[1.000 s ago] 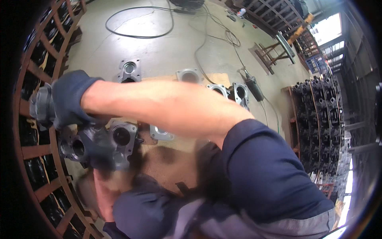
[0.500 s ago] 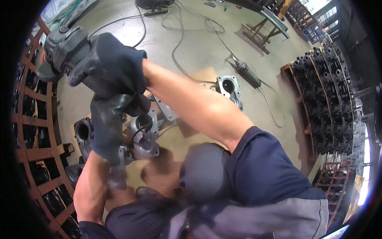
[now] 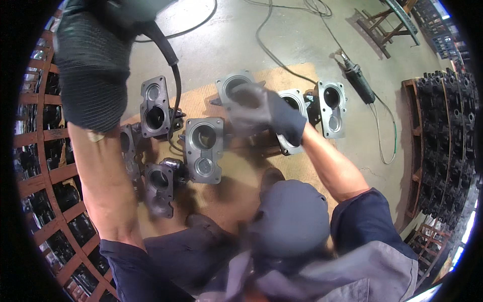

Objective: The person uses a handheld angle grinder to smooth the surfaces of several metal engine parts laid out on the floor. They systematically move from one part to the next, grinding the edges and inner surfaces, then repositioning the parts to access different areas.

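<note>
My left hand (image 3: 93,70), in a black knit-cuffed glove, is raised at the upper left and closed round a dark power tool (image 3: 138,12). It looks like an angle grinder, partly beyond the picture's edge, with its cord hanging down. My gloved right hand (image 3: 251,103) is over a grey metal casting (image 3: 234,80) with a round bore, at the far middle. Motion smears its fingers, so whether they grip the casting is unclear. Just right of it lies another casting (image 3: 291,148), partly behind my wrist. A two-bore casting (image 3: 205,151) stands nearer, left of centre.
More castings (image 3: 155,105) lie on a tan cardboard sheet (image 3: 241,194). A corded straight tool (image 3: 359,83) lies on the floor at right, beyond an outer casting (image 3: 330,110). Brown metal racks (image 3: 50,136) line the left; stacked dark parts (image 3: 445,146) stand right.
My right hand has left the power tool and moved right and down to the castings. My left hand has risen with the tool. The view has shifted, showing more castings.
</note>
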A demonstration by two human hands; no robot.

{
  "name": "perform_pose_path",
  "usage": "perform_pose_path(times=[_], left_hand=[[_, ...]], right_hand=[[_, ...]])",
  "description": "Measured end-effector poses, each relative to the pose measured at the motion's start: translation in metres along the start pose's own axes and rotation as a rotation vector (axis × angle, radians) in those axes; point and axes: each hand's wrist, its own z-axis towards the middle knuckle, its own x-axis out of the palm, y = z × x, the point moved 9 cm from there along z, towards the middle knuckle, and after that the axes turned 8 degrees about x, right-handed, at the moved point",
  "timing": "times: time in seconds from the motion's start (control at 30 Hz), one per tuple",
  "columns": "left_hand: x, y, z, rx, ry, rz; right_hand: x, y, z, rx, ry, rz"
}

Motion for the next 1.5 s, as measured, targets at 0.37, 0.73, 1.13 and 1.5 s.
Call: perform_pose_path(times=[0.37, 0.73, 1.13, 1.5], left_hand=[[-0.123, 0.049, -0.069, -0.152, -0.095, 0.642], [-0.124, 0.036, -0.116, -0.178, -0.045, 0.712], [-0.115, -0.015, -0.115, -0.132, -0.005, 0.456], [0.114, -0.093, -0.121, 0.102, 0.204, -0.291]], right_hand=[[0.11, 0.004, 0.016, -0.285, -0.051, -0.239], [0.204, 0.048, 0.044, -0.123, 0.577, -0.153], [0.274, -0.069, -0.061, -0.3, 1.338, 0.051], [-0.045, -0.133, -0.203, 0.512, -0.098, -0.236]])
